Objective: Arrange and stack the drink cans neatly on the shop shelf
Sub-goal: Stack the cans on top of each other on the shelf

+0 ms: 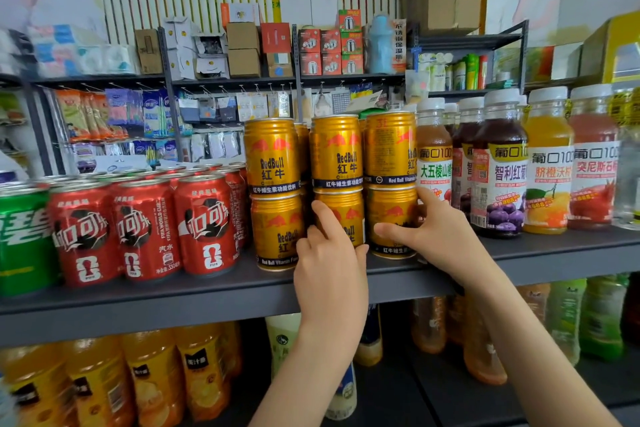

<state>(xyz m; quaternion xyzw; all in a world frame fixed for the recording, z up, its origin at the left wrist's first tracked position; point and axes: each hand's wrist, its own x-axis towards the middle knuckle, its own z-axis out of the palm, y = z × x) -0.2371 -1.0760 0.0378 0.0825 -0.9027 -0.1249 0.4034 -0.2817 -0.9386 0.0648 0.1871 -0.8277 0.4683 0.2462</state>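
Observation:
Gold Red Bull cans stand two high in three columns on the dark grey shelf (pixel 207 295). My left hand (pixel 329 260) wraps the lower middle can (pixel 346 211), thumb on its right side and a finger up its left. My right hand (pixel 429 232) grips the lower right can (pixel 389 208), thumb across its front and fingers behind its right side. The upper cans (pixel 337 152) rest upright on the lower ones. The lower left can (pixel 277 229) stands free beside my left hand.
Red cola cans (pixel 145 229) and a green can (pixel 20 239) fill the shelf to the left. Juice bottles (pixel 498 166) with white caps stand close on the right. Orange drink bottles (pixel 152 378) sit on the shelf below. More shelves of packaged goods stand behind.

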